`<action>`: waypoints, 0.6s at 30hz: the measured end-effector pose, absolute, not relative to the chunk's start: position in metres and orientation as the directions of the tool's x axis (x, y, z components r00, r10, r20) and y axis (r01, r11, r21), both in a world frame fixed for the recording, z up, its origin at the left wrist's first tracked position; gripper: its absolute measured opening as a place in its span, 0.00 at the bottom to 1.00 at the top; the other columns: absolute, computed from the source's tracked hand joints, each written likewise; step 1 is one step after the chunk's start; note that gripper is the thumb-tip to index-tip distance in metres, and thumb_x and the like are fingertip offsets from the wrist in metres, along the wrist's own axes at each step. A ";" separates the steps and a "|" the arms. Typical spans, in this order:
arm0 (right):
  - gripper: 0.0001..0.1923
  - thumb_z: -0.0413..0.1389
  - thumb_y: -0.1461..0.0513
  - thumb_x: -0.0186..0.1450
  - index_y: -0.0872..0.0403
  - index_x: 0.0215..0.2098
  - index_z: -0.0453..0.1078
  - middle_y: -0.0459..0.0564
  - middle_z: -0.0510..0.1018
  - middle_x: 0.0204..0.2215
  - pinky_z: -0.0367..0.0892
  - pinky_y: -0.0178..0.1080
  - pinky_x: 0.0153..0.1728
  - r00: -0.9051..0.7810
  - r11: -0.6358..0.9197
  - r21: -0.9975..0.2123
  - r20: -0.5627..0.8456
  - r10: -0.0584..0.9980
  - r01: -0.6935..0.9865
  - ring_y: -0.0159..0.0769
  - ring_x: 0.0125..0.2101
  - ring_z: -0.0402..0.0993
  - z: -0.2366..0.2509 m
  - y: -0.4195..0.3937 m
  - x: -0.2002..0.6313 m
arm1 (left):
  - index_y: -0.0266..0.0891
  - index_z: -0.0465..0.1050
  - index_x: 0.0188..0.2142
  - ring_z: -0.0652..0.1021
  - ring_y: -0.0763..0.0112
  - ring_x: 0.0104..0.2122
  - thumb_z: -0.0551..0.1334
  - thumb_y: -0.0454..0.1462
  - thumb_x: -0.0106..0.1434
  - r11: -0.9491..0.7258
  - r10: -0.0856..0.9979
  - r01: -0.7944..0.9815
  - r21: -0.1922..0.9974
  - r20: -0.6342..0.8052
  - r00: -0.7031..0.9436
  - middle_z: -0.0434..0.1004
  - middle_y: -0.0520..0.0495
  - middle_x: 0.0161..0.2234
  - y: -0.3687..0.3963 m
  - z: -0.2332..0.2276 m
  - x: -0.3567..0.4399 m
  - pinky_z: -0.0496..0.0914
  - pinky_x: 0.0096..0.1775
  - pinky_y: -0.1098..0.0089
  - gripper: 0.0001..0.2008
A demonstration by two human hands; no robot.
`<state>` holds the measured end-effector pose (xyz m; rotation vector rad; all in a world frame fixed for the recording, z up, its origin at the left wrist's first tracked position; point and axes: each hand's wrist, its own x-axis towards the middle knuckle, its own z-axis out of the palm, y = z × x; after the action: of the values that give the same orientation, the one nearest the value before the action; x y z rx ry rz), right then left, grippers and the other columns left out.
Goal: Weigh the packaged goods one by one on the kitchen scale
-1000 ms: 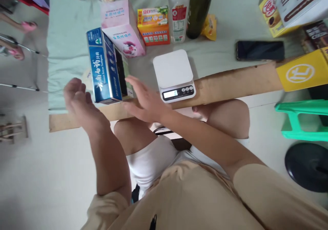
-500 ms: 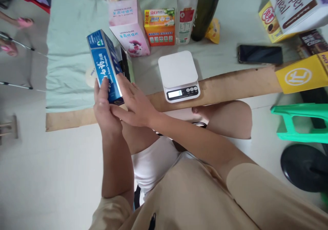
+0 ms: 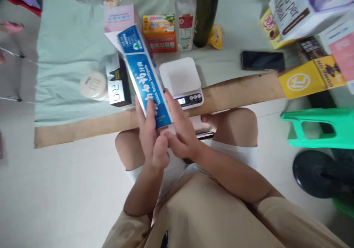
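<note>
A long blue-and-white toothpaste box [image 3: 143, 74] is held up between both hands, tilted, its far end leaning to the left. My left hand [image 3: 152, 137] grips its near left side, fingers lying along the box. On the near right side, my right hand [image 3: 182, 130] presses with fingers stretched along the edge. Just beyond my right fingertips sits a white kitchen scale [image 3: 181, 76], its platform bare and its lit display partly covered by a finger. The toothpaste box hides part of a pink box [image 3: 119, 17] behind it.
Left of the hands stand a black-and-silver box [image 3: 116, 82] and a round white tub [image 3: 93, 85]. Behind are an orange box [image 3: 159, 34], a clear bottle [image 3: 184, 23] and a dark green bottle [image 3: 206, 16]. To the right lie a phone [image 3: 262, 60] and a yellow box [image 3: 301, 80].
Both hands have carried the toothpaste box to the right, close to the scale. The black-and-silver box and the tub, largely covered before, now show. The whole view has shifted slightly.
</note>
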<state>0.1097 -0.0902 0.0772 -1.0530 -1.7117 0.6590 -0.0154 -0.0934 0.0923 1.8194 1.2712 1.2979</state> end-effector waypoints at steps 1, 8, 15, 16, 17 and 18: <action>0.38 0.38 0.47 0.75 0.48 0.77 0.30 0.56 0.47 0.76 0.55 0.55 0.75 -0.119 0.439 -0.821 0.426 0.897 0.365 0.46 0.76 0.47 0.073 -0.088 0.120 | 0.49 0.57 0.72 0.55 0.54 0.76 0.46 0.58 0.72 -0.433 0.900 0.337 0.836 0.420 0.114 0.46 0.50 0.77 -0.086 0.087 -0.004 0.55 0.75 0.55 0.35; 0.38 0.39 0.44 0.74 0.51 0.76 0.41 0.59 0.60 0.71 0.56 0.58 0.74 0.042 0.297 -0.877 0.337 0.941 0.377 0.48 0.69 0.64 0.043 -0.068 0.167 | 0.48 0.56 0.72 0.55 0.53 0.76 0.48 0.59 0.71 -0.407 0.908 0.286 0.868 0.351 0.229 0.43 0.43 0.77 -0.051 0.049 0.048 0.54 0.75 0.53 0.36; 0.41 0.40 0.39 0.71 0.53 0.73 0.50 0.59 0.64 0.69 0.65 0.54 0.69 0.056 0.231 -0.910 0.265 0.963 0.344 0.47 0.68 0.65 0.029 -0.056 0.177 | 0.49 0.55 0.72 0.52 0.54 0.77 0.47 0.60 0.70 -0.348 0.931 0.316 0.883 0.287 0.226 0.41 0.43 0.77 -0.044 0.032 0.053 0.54 0.74 0.53 0.37; 0.40 0.41 0.39 0.72 0.54 0.73 0.50 0.59 0.63 0.70 0.65 0.54 0.69 0.049 0.225 -0.914 0.256 0.965 0.338 0.47 0.69 0.64 0.028 -0.056 0.178 | 0.50 0.55 0.72 0.52 0.54 0.77 0.47 0.60 0.71 -0.339 0.934 0.320 0.885 0.277 0.223 0.41 0.43 0.77 -0.045 0.031 0.054 0.55 0.74 0.53 0.36; 0.40 0.40 0.40 0.72 0.54 0.72 0.50 0.59 0.63 0.70 0.64 0.55 0.70 0.041 0.219 -0.916 0.247 0.968 0.336 0.47 0.69 0.63 0.027 -0.056 0.178 | 0.50 0.55 0.72 0.52 0.53 0.76 0.47 0.60 0.71 -0.325 0.939 0.326 0.888 0.263 0.220 0.41 0.43 0.77 -0.046 0.031 0.055 0.55 0.74 0.53 0.36; 0.39 0.40 0.41 0.72 0.54 0.72 0.50 0.59 0.63 0.70 0.63 0.55 0.70 0.028 0.214 -0.917 0.237 0.971 0.336 0.47 0.70 0.63 0.026 -0.056 0.180 | 0.51 0.56 0.72 0.53 0.53 0.76 0.47 0.60 0.71 -0.311 0.944 0.333 0.890 0.249 0.216 0.41 0.44 0.77 -0.048 0.031 0.056 0.56 0.74 0.52 0.35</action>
<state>0.1797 -0.0556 0.0263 -1.2987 -1.4970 0.8070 0.0555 -0.0480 0.0313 1.7786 1.1906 1.0883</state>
